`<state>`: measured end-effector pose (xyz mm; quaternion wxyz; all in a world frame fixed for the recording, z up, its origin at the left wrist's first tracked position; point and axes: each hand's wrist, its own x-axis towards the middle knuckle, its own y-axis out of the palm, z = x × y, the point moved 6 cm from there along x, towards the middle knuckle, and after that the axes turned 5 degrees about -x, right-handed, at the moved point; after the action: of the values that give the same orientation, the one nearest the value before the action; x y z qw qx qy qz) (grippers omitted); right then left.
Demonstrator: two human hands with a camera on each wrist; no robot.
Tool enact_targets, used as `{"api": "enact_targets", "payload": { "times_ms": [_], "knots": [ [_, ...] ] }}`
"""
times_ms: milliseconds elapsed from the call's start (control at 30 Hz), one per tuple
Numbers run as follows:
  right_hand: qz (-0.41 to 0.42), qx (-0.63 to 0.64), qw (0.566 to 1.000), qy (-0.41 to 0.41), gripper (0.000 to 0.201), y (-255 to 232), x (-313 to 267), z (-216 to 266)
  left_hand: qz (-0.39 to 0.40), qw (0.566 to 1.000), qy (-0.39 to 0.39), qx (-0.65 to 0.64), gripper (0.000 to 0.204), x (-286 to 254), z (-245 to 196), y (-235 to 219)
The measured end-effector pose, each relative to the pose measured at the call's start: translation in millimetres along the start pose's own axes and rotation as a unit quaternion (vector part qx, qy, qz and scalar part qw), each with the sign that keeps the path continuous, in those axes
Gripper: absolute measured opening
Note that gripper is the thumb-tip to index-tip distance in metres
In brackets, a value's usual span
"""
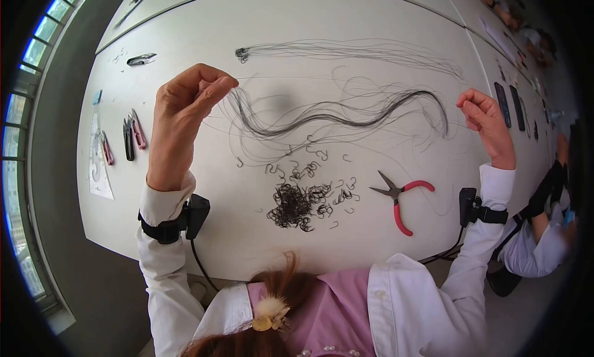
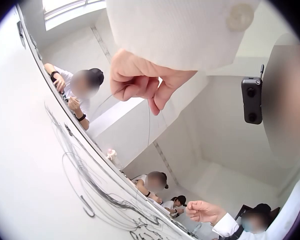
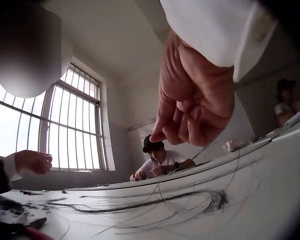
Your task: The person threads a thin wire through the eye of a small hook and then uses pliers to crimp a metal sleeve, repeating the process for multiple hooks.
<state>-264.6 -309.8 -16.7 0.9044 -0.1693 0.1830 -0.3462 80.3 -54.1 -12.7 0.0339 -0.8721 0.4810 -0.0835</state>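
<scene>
My left hand [image 1: 176, 118] is raised over the table's left side, thumb and forefinger pinching a thin fishing line [image 2: 149, 122] that trails from the fingertips. Far to the right, my right hand [image 1: 489, 125] is held up with curled fingers, thumb against forefinger, at the other end of a faint strand. Between the hands lies a wavy bundle of dark fishing line [image 1: 322, 117] with loose strands around it. Behind it stretches a second bunch of lines [image 1: 346, 49], with hooks [image 1: 242, 54] clustered at its left end. A heap of black fish hooks [image 1: 291, 205] lies nearer my body.
Red-handled pliers [image 1: 396, 199] lie open right of the hooks. At left are black snips [image 1: 129, 140], pink snips [image 1: 137, 133], a clear ruler [image 1: 98, 165] and more snips [image 1: 141, 59] farther back. Phones [image 1: 502, 103] lie at the right edge; other people sit beyond.
</scene>
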Motion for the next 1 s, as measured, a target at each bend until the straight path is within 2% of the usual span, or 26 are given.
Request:
{"api": "enact_targets", "payload": {
  "times_ms": [133, 200, 233, 300, 333, 400, 533, 567, 600, 633, 667, 700, 733, 767, 800, 833, 900, 933, 967, 1000],
  "knots": [
    [-0.008, -0.016, 1.0, 0.015, 0.012, -6.9, -5.0, -18.3, -0.018, 1.0, -0.013, 0.021, 0.014, -1.6, -4.1, -7.3],
    [-0.088, -0.034, 0.995, 0.021, 0.012, -22.2, -7.7, -22.6, -0.045, 0.998, 0.029, 0.014, 0.019, -3.5, -9.9, -9.1],
    [-0.088, -0.034, 0.995, 0.019, 0.012, -27.3, -7.2, -25.0, -0.049, 0.998, 0.036, 0.021, 0.018, -4.5, -12.1, -10.9],
    [-0.141, 0.009, 0.99, -0.004, 0.013, -46.0, -6.6, -27.1, -0.059, 0.996, 0.047, 0.037, 0.018, -4.9, -15.2, -14.6],
    [-0.141, 0.009, 0.99, -0.006, 0.013, -48.1, -5.9, -27.8, -0.069, 0.995, 0.058, 0.052, 0.018, -5.4, -16.3, -17.5],
    [-0.169, 0.099, 0.981, -0.021, 0.013, -54.9, -4.9, -29.9, -0.083, 0.992, 0.073, 0.055, 0.017, -4.3, -15.2, -22.6],
    [-0.166, 0.083, 0.983, -0.007, 0.013, -63.1, -1.0, -41.9, -0.08, 0.994, 0.069, 0.021, 0.016, -5.3, -15.0, -28.9],
    [-0.211, -0.153, 0.965, 0.019, 0.015, -68.4, -1.7, -40.7, -0.08, 0.994, 0.068, 0.023, 0.016, -6.5, -18.6, -27.6],
    [-0.244, -0.381, 0.891, 0.044, 0.017, -71.1, -2.9, -36.8, -0.069, 0.996, 0.061, 0.0, 0.017, -7.7, -23.5, -22.5],
    [-0.244, -0.38, 0.891, 0.044, 0.017, -62.9, -3.4, -30.7, -0.058, 0.997, 0.054, -0.024, 0.018, -9.1, -27.5, -15.4],
    [-0.284, -0.528, 0.799, -0.049, 0.019, -45.0, -7.4, -4.7, -0.049, 0.996, 0.064, -0.029, 0.015, -11.3, -32.5, -3.2],
    [-0.314, -0.654, 0.673, -0.141, 0.022, -17.0, -12.3, 23.5, -0.032, 0.997, 0.061, -0.021, 0.014, -13.2, -33.0, 8.7],
    [-0.254, -0.51, 0.804, -0.17, 0.023, 6.0, -10.6, 48.4, -0.015, 0.998, 0.057, -0.014, 0.012, -14.8, -33.1, 19.8],
    [-0.184, -0.344, 0.901, -0.189, 0.025, 34.6, -8.6, 74.6, 0.007, 0.998, 0.051, 0.027, 0.01, -16.3, -33.7, 30.5],
    [-0.103, -0.213, 0.94, -0.245, 0.029, 64.9, -7.5, 93.2, 0.029, 0.997, 0.05, 0.057, 0.007, -18.3, -33.3, 40.1],
    [-0.02, -0.076, 0.952, -0.295, 0.033, 91.7, -7.8, 110.0, 0.042, 0.994, 0.066, 0.083, 0.005, -19.2, -35.2, 48.4],
    [0.106, -0.066, 0.943, -0.309, 0.059, 142.3, -4.3, 126.3, 0.058, 0.981, 0.109, 0.147, 0.007, -22.3, -47.0, 64.1],
    [0.118, -0.054, 0.944, -0.303, 0.055, 161.7, -1.9, 129.6, 0.059, 0.981, 0.11, 0.146, 0.007, -22.5, -45.4, 67.4],
    [0.131, -0.042, 0.945, -0.298, 0.052, 180.7, 0.9, 129.7, 0.05, 0.976, 0.145, 0.157, 0.008, -23.5, -46.2, 69.2],
    [0.156, 0.031, 0.949, -0.271, 0.048, 196.5, 6.1, 124.8, 0.04, 0.968, 0.18, 0.17, 0.009, -25.6, -48.4, 68.1]
  ]
}}
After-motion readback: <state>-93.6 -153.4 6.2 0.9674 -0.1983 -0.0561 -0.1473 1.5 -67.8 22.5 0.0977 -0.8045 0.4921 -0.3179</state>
